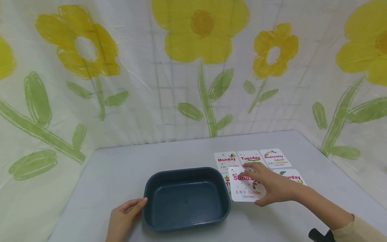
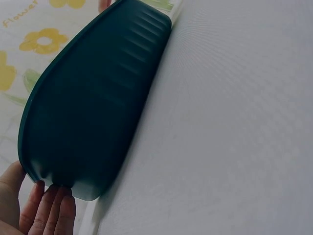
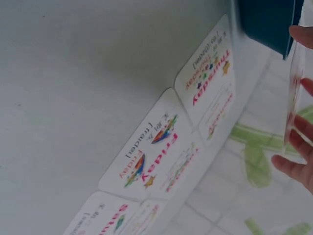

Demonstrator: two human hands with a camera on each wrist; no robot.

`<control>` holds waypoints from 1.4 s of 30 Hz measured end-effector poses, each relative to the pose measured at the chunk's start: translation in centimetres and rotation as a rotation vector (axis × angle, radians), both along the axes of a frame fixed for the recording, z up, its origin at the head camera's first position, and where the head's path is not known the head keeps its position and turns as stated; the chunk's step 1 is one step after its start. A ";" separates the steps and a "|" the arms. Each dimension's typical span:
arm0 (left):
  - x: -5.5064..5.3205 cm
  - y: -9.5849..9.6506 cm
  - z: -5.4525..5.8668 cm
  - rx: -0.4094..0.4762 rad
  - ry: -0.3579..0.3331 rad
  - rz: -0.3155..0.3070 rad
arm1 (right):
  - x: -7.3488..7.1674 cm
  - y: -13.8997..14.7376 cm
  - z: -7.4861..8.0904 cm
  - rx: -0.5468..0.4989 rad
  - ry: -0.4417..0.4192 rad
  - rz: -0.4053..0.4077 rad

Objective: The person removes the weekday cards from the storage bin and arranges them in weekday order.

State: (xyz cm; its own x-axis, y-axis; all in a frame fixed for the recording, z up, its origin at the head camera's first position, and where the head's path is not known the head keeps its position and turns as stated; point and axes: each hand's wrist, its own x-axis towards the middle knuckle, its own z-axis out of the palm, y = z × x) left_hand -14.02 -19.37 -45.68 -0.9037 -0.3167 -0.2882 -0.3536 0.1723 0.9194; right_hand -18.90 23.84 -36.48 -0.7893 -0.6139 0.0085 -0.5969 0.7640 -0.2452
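Observation:
A flash card reading "Sunday" (image 1: 243, 186) is gripped by my right hand (image 1: 276, 185), thumb at its lower edge and fingers over its top. It is raised above the table beside a dark teal plastic basin (image 1: 185, 205). In the right wrist view, the same card (image 3: 294, 93) appears nearly edge-on at the fingertips. My left hand (image 1: 125, 215) holds the left end of the basin. From the left wrist view, its thumb is at the rim, with the other fingers against the end wall (image 2: 88, 191).
Weekday cards lie in two rows on the right: Monday (image 1: 225, 159), Tuesday (image 1: 249, 157), Wednesday (image 1: 276, 158), Thursday (image 3: 208, 73), Friday (image 3: 142, 152) and Saturday (image 1: 291, 176). The white table (image 1: 121, 168) meets a flower-printed curtain (image 1: 136, 111) behind. A black object (image 1: 320, 236) sits near the right sleeve.

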 end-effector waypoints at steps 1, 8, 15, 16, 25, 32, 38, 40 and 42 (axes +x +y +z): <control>0.0 0.0 0.0 0.001 0.000 0.001 | 0.1 0.1 -0.1 0.004 -0.008 -0.004; -0.1 0.1 -0.1 0.003 -0.002 0.003 | 0.9 0.6 -1.5 0.008 -0.042 -0.009; -0.1 0.1 0.0 0.004 -0.004 0.001 | 2.2 1.0 -3.3 0.021 -0.150 -0.015; -0.1 0.1 0.0 0.002 -0.005 0.001 | 2.4 1.1 -3.6 0.022 -0.176 -0.021; 0.0 0.1 0.0 -0.007 0.001 -0.004 | 3.1 0.9 -5.1 0.021 -0.294 -0.005; 0.0 0.0 0.0 -0.010 0.002 -0.002 | 3.0 0.8 -5.4 0.028 -0.342 0.000; 0.0 0.1 0.1 0.002 0.001 0.003 | 2.7 0.8 -5.3 0.037 -0.356 0.006; 0.0 0.1 0.1 0.003 0.002 0.003 | 2.7 0.8 -5.3 0.038 -0.365 -0.003; 0.0 0.1 0.1 0.001 0.006 0.003 | 2.8 0.8 -5.3 0.037 -0.371 -0.007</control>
State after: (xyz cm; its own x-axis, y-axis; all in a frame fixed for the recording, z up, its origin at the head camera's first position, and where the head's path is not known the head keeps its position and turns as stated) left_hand -14.04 -19.27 -45.57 -0.9045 -0.3186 -0.2834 -0.3487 0.1701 0.9217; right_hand -16.14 24.60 -41.76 -0.7387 -0.6032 -0.3009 -0.4673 0.7799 -0.4163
